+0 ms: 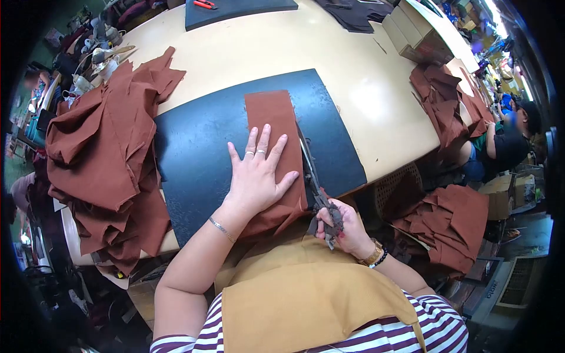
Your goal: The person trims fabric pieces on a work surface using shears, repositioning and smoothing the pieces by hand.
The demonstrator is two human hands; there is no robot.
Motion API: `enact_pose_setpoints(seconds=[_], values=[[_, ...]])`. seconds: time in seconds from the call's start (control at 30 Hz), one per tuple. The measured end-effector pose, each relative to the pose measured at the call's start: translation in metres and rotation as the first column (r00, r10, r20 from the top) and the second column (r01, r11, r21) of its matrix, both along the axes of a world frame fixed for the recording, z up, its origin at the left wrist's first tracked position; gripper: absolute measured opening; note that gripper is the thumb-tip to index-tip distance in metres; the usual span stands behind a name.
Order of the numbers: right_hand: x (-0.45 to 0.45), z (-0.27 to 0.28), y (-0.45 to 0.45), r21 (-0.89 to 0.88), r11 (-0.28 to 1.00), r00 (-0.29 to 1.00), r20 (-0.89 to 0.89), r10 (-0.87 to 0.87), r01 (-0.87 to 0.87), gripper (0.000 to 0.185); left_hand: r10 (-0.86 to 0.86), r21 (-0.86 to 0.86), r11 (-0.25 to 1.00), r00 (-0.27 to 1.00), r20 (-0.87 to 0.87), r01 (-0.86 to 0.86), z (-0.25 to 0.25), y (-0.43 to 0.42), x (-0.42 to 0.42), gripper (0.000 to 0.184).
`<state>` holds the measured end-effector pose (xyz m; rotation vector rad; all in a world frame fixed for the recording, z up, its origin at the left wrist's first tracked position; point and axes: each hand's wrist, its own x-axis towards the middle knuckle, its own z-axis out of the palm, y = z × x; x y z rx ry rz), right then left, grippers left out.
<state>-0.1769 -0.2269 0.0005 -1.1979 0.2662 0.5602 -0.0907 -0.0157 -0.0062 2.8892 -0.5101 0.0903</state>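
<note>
A strip of rust-brown fabric (271, 112) lies on a dark cutting mat (200, 141), its near end bunched over the table edge. My left hand (256, 173) presses flat on the strip with fingers spread. In my right hand (347, 226) is a pair of scissors (310, 162), its handles wrapped in grey rag. The fingers curl round those handles, and the long blades point away from me along the strip's right edge. The blades look nearly closed; whether fabric sits between them I cannot tell.
Heaped rust-brown fabric (112, 141) covers the table's left side. More fabric (438, 109) lies at the right edge, and another pile (444, 223) sits below it. At the back are a dark board (247, 13) with a red cutter (205, 4) and a cardboard box (416, 35). A person (509, 138) sits at right.
</note>
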Motion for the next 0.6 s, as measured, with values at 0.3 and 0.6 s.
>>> enact_pose_setpoints(seconds=[0.3, 0.6], values=[[0.001, 0.003, -0.003, 0.04, 0.999, 1.0, -0.022, 0.0, 0.001, 0.019, -0.025, 0.01, 1.0, 0.999, -0.03, 0.025, 0.003, -0.004, -0.012, 0.073], [-0.002, -0.001, -0.004, -0.006, 1.0, 1.0, 0.004, -0.002, 0.002, 0.017, -0.036, -0.016, 0.999, 0.999, -0.036, 0.036, 0.004, -0.005, -0.02, 0.073]])
